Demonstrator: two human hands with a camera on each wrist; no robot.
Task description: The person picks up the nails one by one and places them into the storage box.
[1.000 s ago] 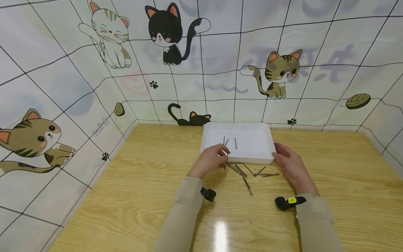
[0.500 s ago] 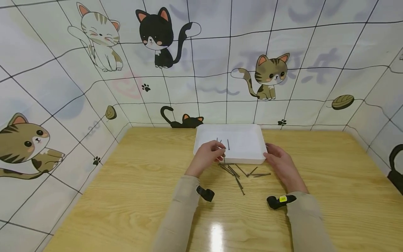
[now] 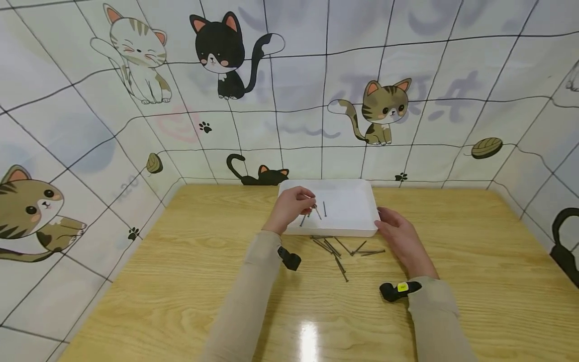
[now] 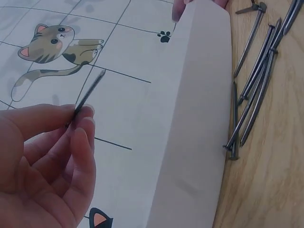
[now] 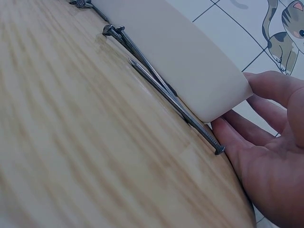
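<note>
My left hand is over the left part of the white tray, pinching a nail between thumb and fingertips. In the left wrist view the nail points up and away, its lower end hidden by the fingers. Several nails show inside the tray, one of them a lone nail right of my hand. My right hand holds the tray's front right corner, thumb low on the corner and a finger at the rim. Several loose nails lie on the table before the tray.
The wooden table reaches back to a cloth backdrop printed with cats and grid lines. A black strap-like object hangs at the right edge of the head view. The tray's back edge is close to the backdrop.
My left hand has moved up and forward from the tray's front edge to above its inside, carrying the nail. My right hand stays at the tray's corner. The head view has shifted slightly.
</note>
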